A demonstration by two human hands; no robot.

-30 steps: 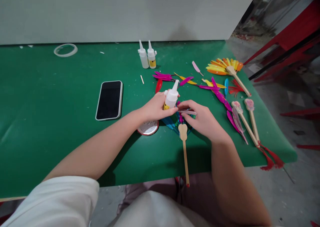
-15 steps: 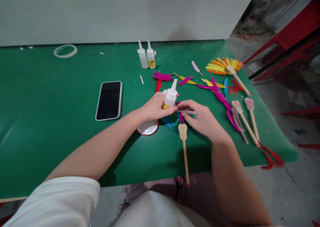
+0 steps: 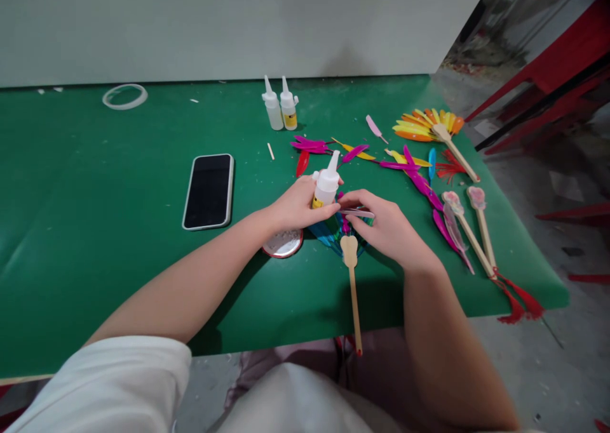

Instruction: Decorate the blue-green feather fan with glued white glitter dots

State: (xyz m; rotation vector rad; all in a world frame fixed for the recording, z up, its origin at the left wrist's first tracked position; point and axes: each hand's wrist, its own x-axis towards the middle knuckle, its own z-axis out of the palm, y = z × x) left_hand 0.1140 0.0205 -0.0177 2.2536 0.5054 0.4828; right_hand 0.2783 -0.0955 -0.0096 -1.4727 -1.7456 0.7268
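My left hand is closed around a white glue bottle whose nozzle points up. Between the fingers of my right hand is a pair of tweezers, its tips close to my left thumb. Below both hands lies a feather fan with blue-green feathers, partly covered by my hands. Its wooden handle points toward me and reaches past the table edge. A round, shiny dish with a red rim sits partly under my left wrist.
A phone lies to the left. Two more glue bottles stand farther back. Loose magenta feathers, a yellow-orange fan and two wooden handles with red tassels lie to the right. A tape roll is at the back left.
Almost nothing differs. Both hands keep the same hold over the fan, and the whole view has shifted very slightly.
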